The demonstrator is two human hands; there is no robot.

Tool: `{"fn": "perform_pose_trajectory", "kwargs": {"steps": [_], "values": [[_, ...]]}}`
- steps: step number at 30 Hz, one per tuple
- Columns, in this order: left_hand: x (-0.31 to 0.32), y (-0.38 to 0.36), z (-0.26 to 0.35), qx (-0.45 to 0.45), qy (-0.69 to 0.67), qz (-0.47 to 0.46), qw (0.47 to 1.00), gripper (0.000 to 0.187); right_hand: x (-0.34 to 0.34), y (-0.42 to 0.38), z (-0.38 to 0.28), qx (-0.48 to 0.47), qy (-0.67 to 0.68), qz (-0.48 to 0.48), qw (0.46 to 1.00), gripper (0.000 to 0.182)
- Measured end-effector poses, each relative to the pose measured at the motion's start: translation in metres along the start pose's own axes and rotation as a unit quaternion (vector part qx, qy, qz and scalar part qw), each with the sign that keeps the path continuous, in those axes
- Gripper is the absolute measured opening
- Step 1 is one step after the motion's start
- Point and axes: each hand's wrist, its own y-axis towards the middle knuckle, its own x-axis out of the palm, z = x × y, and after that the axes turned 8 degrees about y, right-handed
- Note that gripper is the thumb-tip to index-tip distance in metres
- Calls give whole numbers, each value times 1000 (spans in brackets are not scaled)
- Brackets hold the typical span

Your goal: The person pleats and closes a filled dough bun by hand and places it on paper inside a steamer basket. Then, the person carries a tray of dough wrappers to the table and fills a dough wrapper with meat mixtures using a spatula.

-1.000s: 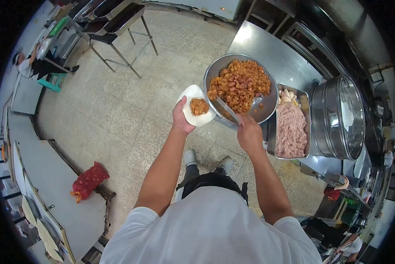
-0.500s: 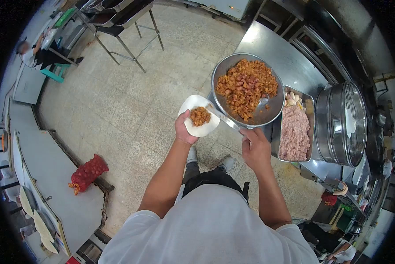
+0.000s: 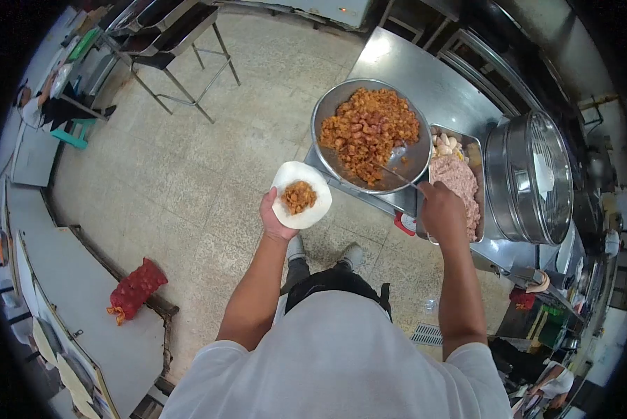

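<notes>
My left hand (image 3: 277, 218) is closed on the edge of a round white dough wrapper (image 3: 317, 180), holding it flat over the floor. A mound of orange-brown chopped filling (image 3: 299, 197) sits in the wrapper's middle. My right hand (image 3: 444, 211) grips the handle end of a thin metal spatula (image 3: 401, 177). The spatula's far end reaches into a steel bowl (image 3: 417, 162), where its tip meets the heap of the same filling (image 3: 369, 129). Reddish chunks lie on top of that heap.
Beside the bowl, a metal tray holds pale pink minced meat (image 3: 460, 183) and whitish pieces (image 3: 445, 145). Stacked steel steamers (image 3: 505, 185) stand right of it on the steel table (image 3: 404, 66). A red net sack (image 3: 137, 290) lies at left. Other people appear at far left and lower right.
My right hand and the spatula have moved right, away from the wrapper, and the spatula now dips into the bowl. My left hand still holds the wrapper with filling, slightly lower left.
</notes>
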Motion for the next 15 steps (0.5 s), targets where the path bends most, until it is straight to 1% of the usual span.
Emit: {"fn": "perform_pose_trajectory", "kwargs": {"steps": [2,3,4,6,7,8,9,10,12,13,15], "values": [[-3,1,-9,-9,-2,-11,1000,69,17,12,20,-19,-59,-42,997,23],[-1,1,-15,-23,-14,-21,999,69,25,17,21,-50,-54,-40,997,24],[1,0,-20,-37,-25,-30,999,69,28,16,24,-48,-53,-40,997,24],[6,1,-31,-39,-29,-30,998,69,32,18,21,-93,-35,-84,992,24],[8,0,-36,-46,-29,-30,998,68,31,17,20,-95,-34,-87,991,24],[11,1,-41,-53,-29,-31,998,67,29,16,20,-103,-18,-86,991,24],[23,-2,-43,-52,-23,-3,998,65,29,14,20,-110,-3,-83,990,25],[28,-3,-48,-50,-23,-1,998,65,30,12,21,-112,-3,-85,990,25],[36,-2,-54,-34,-23,-17,999,66,32,7,22,-114,55,-57,990,25],[38,-2,-56,-32,-33,-16,999,64,34,4,21,-116,55,-59,990,25],[44,1,-58,-24,-28,-12,999,64,39,-3,15,-92,97,-42,990,26]]}}
